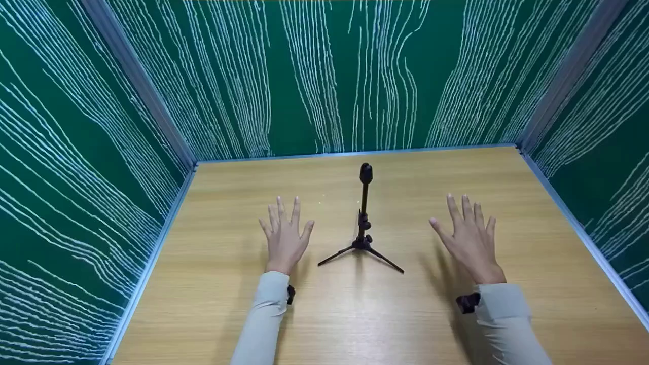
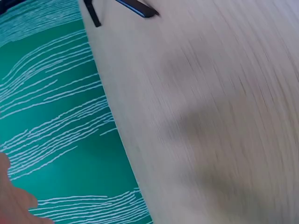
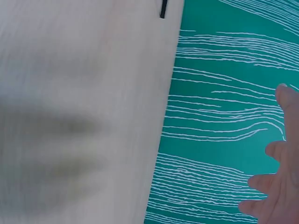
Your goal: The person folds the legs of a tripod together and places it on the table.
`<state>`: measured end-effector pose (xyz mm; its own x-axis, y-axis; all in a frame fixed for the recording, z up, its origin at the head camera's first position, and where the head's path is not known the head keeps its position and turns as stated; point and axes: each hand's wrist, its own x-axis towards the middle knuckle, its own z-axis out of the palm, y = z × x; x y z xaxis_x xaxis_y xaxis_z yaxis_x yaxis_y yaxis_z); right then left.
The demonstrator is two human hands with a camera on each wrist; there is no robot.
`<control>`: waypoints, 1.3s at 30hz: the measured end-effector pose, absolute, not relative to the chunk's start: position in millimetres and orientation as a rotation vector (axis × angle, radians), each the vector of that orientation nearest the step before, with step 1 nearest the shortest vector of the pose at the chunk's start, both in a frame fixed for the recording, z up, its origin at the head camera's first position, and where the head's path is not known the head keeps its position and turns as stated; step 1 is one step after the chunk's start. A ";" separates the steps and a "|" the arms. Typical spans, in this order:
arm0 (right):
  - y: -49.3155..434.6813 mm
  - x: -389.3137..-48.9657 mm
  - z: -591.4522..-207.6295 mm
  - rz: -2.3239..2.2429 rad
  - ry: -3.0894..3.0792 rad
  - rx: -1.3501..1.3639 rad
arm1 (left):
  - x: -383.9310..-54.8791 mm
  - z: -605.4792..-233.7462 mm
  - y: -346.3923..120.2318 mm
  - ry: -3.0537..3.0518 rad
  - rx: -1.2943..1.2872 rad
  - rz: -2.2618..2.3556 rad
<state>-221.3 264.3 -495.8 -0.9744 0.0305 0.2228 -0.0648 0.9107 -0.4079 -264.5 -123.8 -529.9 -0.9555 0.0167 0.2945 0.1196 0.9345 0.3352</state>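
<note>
A small black tripod stand [image 1: 362, 228] stands upright on the wooden table, its legs spread and a dark clip-like head on top. To its left, my left hand [image 1: 285, 243] is held palm down with straight, spread fingers and nothing in it. My right hand [image 1: 471, 243] hovers to the stand's right, fingers likewise spread and bare. Shadows of both hands fall on the wood beneath them. Part of the left hand [image 2: 16, 200] shows at the lower left of the left wrist view, and right fingers [image 3: 261, 183] show at the right edge of the right wrist view.
The light wooden table [image 1: 228, 203] is bordered by green panels [image 1: 289, 116] with wavy white lines at the back and both sides. Grey posts [image 1: 152, 96] mark the back corners. Dark wrist-worn devices [image 1: 467, 303] sit at both cuffs.
</note>
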 end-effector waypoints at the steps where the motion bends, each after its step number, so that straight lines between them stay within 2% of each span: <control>1: 264.3 -222.5 -493.3 0.646 -2.842 0.028 | -264.7 -530.1 -123.4 -2.799 -0.117 -0.566; 16: 246.1 -238.6 -449.3 1.160 -2.622 0.148 | -260.5 -542.2 -100.4 -2.726 -0.364 -1.278; 26: 220.9 -249.7 -418.2 1.525 -2.428 0.330 | -262.1 -560.2 -76.7 -2.659 -0.385 -1.563; 39: 186.4 -262.6 -390.3 1.737 -2.361 0.504 | -261.2 -573.7 -51.9 -2.436 -0.403 -1.915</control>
